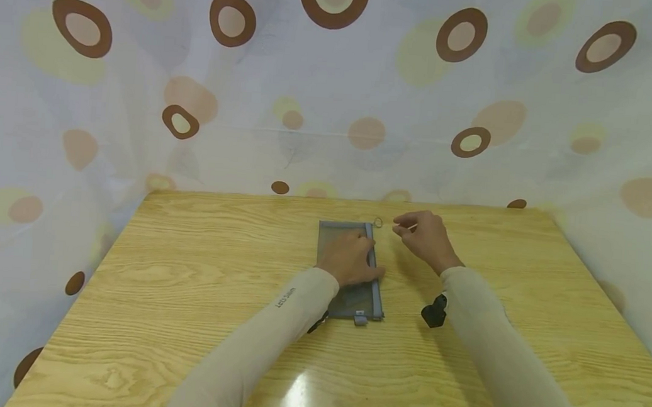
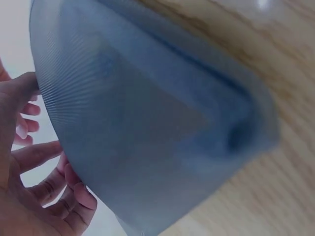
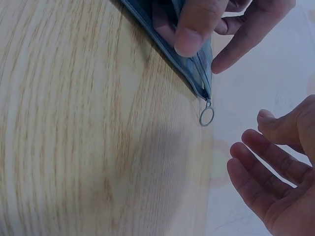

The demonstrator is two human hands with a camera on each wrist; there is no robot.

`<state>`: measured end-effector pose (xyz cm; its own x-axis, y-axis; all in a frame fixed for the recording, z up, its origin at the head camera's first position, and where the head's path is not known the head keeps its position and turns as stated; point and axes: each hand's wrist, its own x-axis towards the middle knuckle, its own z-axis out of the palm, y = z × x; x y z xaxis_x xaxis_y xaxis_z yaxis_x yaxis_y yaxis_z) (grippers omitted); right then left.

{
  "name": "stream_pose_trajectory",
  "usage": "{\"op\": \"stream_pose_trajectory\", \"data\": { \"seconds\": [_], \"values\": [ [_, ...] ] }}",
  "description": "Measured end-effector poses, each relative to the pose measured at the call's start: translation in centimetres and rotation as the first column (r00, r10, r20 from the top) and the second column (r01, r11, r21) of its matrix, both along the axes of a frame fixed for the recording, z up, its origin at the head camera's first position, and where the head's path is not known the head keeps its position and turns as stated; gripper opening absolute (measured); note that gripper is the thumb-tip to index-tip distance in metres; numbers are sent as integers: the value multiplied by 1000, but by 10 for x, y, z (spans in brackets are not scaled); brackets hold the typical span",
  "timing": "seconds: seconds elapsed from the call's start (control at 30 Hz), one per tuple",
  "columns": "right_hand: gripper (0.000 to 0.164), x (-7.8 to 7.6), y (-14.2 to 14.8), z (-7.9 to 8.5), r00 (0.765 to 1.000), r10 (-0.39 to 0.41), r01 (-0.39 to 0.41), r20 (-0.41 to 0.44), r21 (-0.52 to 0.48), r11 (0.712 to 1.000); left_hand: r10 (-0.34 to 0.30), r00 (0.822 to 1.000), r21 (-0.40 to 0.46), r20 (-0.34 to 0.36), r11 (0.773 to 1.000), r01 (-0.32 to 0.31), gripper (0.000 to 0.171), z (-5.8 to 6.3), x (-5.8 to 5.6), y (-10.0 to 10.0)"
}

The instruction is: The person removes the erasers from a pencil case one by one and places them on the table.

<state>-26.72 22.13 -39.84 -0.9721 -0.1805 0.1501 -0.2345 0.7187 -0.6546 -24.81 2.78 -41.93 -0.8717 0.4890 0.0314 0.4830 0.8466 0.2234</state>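
Observation:
A flat grey-blue zip pouch (image 1: 347, 303) of sheer mesh lies on the table, its zipped side towards the right. My left hand (image 1: 347, 258) grips that side, thumb and fingers spread along the zipper edge. In the left wrist view the pouch (image 2: 138, 132) bows upward beside the fingers of the left hand (image 2: 44, 196). The right wrist view shows the zipper edges parted under the left thumb. A metal ring pull (image 3: 213, 116) hangs from the zipper's far end. My right hand (image 1: 424, 239) hovers to the right of the ring, fingers loosely bent, holding nothing.
The wooden table (image 1: 196, 270) carries a small fabric tab (image 1: 360, 320) at the pouch's near end. A pale curtain (image 1: 335, 78) with brown and yellow circles closes off the back and both sides. A dark wrist camera (image 1: 434, 311) sits below my right wrist.

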Motion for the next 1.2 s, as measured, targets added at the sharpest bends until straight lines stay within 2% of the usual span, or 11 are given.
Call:
{"op": "stream_pose_trajectory", "data": {
  "seconds": [0.13,0.33,0.57,0.87,1.2],
  "values": [
    [26,0,1,-2,1000,-4,4,2,-7,1000,6,1000,-12,-13,1000,-6,61,-1,1,1],
    [26,1,2,-5,1000,-4,4,-3,-7,1000,10,1000,-7,-4,1000,-10,47,0,0,0],
    [27,2,1,-3,1000,1,-1,3,-14,1000,15,997,97,70,995,-22,53,4,0,-4],
    [27,3,1,-5,999,24,-24,35,2,1000,19,996,247,93,968,-42,34,8,1,-11],
    [25,5,-3,-7,994,49,-52,99,25,998,44,992,297,117,952,-77,23,10,5,-16]
  ]
}}
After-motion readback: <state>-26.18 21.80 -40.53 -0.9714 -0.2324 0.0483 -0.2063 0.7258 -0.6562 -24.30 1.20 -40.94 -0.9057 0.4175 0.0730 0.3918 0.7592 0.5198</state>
